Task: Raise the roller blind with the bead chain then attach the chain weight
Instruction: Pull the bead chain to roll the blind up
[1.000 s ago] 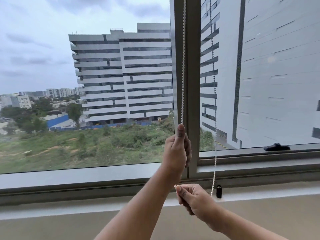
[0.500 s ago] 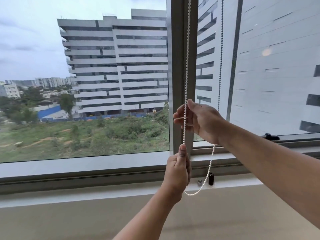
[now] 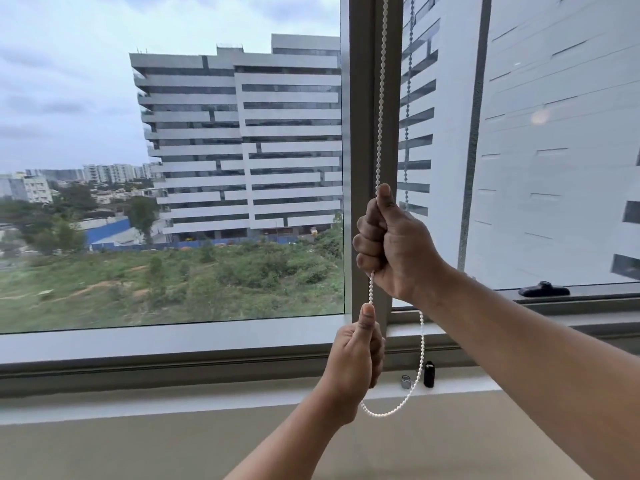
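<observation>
A white bead chain (image 3: 381, 98) hangs in front of the grey window post, and its slack loops down below my hands. My right hand (image 3: 394, 244) grips the front strand in a fist, thumb pointing up. Just beneath it my left hand (image 3: 356, 355) holds the same strand, thumb pressed along it. The back strand (image 3: 409, 98) runs down behind my right hand. A small black chain weight (image 3: 429, 374) stands on the sill beside the loop, with a small silver piece (image 3: 405, 381) to its left. The blind itself is out of view above.
The window post (image 3: 360, 168) divides two panes. A black window handle (image 3: 543, 289) lies on the right frame. The pale sill (image 3: 173, 403) runs across below the glass, with a beige wall under it.
My right hand came up from below the left one and closed on the chain higher up. My left hand has slid down the strand, and the loop hangs lower.
</observation>
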{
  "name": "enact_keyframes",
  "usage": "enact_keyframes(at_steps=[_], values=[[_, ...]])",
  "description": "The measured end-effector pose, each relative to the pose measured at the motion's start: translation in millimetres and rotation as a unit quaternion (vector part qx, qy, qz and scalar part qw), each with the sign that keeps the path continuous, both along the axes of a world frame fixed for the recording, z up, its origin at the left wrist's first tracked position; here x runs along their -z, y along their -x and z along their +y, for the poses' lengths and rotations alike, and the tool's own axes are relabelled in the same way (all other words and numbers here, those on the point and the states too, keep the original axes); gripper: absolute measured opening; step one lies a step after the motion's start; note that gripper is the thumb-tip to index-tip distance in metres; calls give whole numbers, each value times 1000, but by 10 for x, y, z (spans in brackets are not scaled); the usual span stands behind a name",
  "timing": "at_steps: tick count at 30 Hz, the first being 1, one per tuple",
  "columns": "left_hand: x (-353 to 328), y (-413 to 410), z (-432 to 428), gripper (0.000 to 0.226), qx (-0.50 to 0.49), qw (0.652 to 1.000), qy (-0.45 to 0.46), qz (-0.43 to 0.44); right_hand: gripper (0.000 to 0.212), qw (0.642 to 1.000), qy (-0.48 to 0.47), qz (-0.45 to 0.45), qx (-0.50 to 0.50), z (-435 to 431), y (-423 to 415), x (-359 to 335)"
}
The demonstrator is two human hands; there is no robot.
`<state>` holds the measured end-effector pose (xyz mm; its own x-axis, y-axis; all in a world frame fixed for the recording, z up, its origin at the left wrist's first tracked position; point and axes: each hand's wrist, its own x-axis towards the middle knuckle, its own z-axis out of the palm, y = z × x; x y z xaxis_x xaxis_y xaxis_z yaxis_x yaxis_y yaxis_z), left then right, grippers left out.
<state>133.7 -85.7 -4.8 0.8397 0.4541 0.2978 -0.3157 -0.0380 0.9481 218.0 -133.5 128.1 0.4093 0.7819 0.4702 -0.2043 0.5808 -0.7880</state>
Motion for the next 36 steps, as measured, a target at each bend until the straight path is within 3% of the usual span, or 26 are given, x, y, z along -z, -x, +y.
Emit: enact_keyframes(at_steps=[7, 15, 18, 21, 24, 28, 31, 36], values=[[-23, 21, 75, 52, -5, 999, 1, 41, 48, 1000, 15, -9, -1, 1, 126, 394], [257, 140, 261, 35, 10, 989, -90, 113, 45, 995, 76, 60, 11, -78, 54, 996], [8, 130, 318, 43, -27, 994, -96, 33, 45, 996, 75, 54, 5, -85, 71, 1021], [-474, 74, 341, 53, -131, 980, -120, -92, 46, 996, 83, 41, 16, -72, 125, 1012], [-1017, 14, 224, 50, -110, 975, -110, -160, 46, 995, 94, 25, 29, -68, 171, 994], [-1424, -92, 74, 56, -84, 988, -34, -128, 48, 993, 104, 14, 49, -65, 219, 948], [-1410, -164, -47, 58, -113, 981, -22, -154, 53, 994, 100, -7, 53, -30, 228, 964], [-1137, -129, -45, 58, -98, 982, 5, -162, 42, 974, 132, -166, 77, -115, 100, 1118]])
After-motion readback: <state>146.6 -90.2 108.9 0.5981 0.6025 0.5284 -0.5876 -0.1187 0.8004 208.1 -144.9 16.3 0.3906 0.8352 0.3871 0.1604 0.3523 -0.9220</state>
